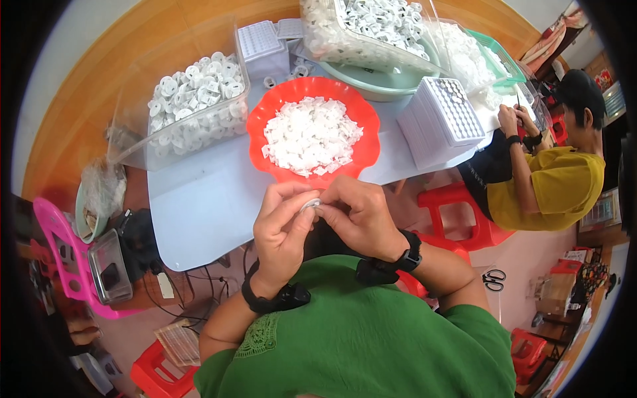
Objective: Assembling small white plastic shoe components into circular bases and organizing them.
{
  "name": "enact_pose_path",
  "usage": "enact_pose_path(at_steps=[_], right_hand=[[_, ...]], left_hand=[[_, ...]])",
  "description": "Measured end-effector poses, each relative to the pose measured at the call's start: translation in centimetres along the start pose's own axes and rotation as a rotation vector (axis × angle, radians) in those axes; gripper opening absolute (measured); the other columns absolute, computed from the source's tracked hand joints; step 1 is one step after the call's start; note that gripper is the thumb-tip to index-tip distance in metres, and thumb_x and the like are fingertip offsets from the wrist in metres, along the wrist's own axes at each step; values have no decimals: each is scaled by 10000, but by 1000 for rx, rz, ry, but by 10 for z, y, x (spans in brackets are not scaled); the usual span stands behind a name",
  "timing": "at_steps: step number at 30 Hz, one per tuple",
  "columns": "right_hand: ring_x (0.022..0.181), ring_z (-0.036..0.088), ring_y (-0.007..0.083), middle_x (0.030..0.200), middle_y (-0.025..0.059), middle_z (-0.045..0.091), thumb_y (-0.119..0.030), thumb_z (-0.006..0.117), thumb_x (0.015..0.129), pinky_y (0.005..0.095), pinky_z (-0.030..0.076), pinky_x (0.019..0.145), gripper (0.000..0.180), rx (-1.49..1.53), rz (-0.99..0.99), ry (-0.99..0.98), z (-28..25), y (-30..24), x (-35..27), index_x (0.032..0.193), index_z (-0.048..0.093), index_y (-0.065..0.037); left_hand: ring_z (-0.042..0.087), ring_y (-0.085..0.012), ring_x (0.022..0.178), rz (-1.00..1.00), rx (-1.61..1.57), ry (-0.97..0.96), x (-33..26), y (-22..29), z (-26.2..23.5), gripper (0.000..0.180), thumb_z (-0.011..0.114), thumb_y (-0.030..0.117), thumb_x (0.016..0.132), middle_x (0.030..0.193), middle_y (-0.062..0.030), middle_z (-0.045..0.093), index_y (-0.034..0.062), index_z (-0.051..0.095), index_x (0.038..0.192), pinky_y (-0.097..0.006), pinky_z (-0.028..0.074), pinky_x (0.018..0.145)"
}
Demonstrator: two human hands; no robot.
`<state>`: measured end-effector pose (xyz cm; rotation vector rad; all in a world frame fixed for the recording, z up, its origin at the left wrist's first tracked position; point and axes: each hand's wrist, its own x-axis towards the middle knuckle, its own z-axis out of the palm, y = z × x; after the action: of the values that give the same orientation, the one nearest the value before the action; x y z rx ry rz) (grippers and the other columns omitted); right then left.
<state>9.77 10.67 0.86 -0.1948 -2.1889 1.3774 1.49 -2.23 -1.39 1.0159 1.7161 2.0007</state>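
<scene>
Closest in, both hands meet just above the green shirt, wrists banded in black. The left hand (282,225) and right hand (355,215) pinch one small white disc (310,203) between them, fingertips drawn narrow around it. The disc sits right at the meeting point, thumb and forefinger of each hand closing from either side. It looks round and flat, hard plastic by its sheen, seen mostly edge-on, so its face is hard to read. Neither hand is clearly the nearer one; both touch it. Whether a second piece is being pressed onto it, I cannot tell: the fingers cover that.

Just beyond the knuckles, the red bowl (264,136), scalloped rim, glossy plastic, heaped with small white squarish bits (310,136), matte and thin. It lies straight ahead of the fingers, near, on the pale blue board (199,205).

Further left, a clear tub (133,142) full of white round spools (192,93), ribbed and toothed. Behind the bowl, a white perforated tray (260,41); to the right a stack of like trays (441,116), a grid of dots on top. At the far edge another clear bin (318,36) of white parts over a green basin (378,83).

Off right, another person in a yellow shirt (557,186) works with both hands at the same table.
</scene>
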Motion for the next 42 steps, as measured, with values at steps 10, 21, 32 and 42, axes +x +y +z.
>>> enact_pose_path(at_steps=[10, 21, 32, 42], right_hand=[[607, 617, 115, 679, 86, 632, 0, 646, 813, 251, 463, 519, 122, 270, 262, -51, -6, 0, 11, 738, 555, 30], [588, 532, 65, 645, 31, 588, -43, 632, 835, 229, 415, 521, 92, 242, 321, -148, -22, 2, 7, 788, 587, 23], [600, 553, 98, 653, 69, 601, -45, 645, 814, 255, 450, 551, 87, -9, 170, -19, -99, -16, 54, 808, 604, 31], [570, 593, 102, 682, 54, 610, -81, 585, 836, 234, 491, 504, 118, -192, 224, -68, -168, -12, 201, 806, 602, 31]], left_hand=[[562, -122, 830, -104, -120, -14, 8, 1, 3, 266, 492, -10, 895, 1100, -112, 555, -54, 591, 1138, -240, 482, 694], [605, -123, 688, -463, -188, -192, 30, 10, -24, 252, 511, 27, 893, 902, -110, 646, -45, 573, 1126, -248, 520, 600], [634, -178, 697, -275, -366, 446, 158, 51, -145, 382, 517, 237, 951, 964, -218, 648, -10, 474, 1239, -281, 522, 621], [651, -188, 701, -402, -322, -156, 88, 19, -76, 305, 485, 137, 946, 898, -191, 665, -61, 543, 1170, -268, 529, 607]])
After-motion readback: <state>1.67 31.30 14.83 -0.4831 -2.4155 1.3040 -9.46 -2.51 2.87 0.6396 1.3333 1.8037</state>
